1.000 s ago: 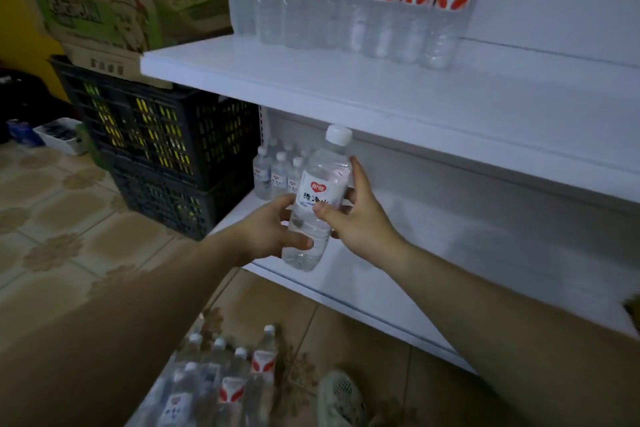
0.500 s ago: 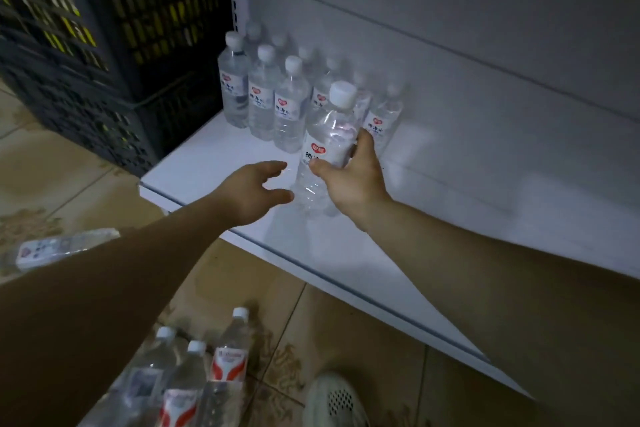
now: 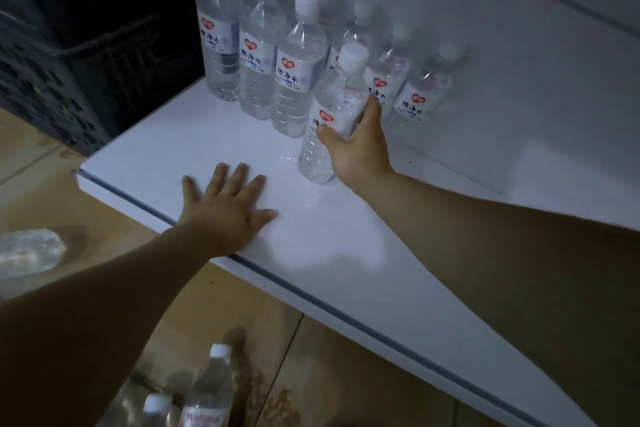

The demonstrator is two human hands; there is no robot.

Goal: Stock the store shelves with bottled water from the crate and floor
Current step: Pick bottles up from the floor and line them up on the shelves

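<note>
Setting a bottle (image 3: 330, 111) down mid-frame, our right hand (image 3: 360, 152) grips it; our left hand (image 3: 225, 215) lies spread on the shelf (image 3: 156, 156). Next we should let go.

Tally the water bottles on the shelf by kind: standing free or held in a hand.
Free-standing bottles: 9, rear ones blurred
Held bottle, in the right hand: 1
Total: 10

Pale panel, patterned tiles
A pale grey back panel (image 3: 519, 28) fills 12 to 3 o'clock, a thin seam crossing it; beige tiles (image 3: 346, 374) with a brown ornament (image 3: 280, 402) lie at 6 o'clock.
</note>
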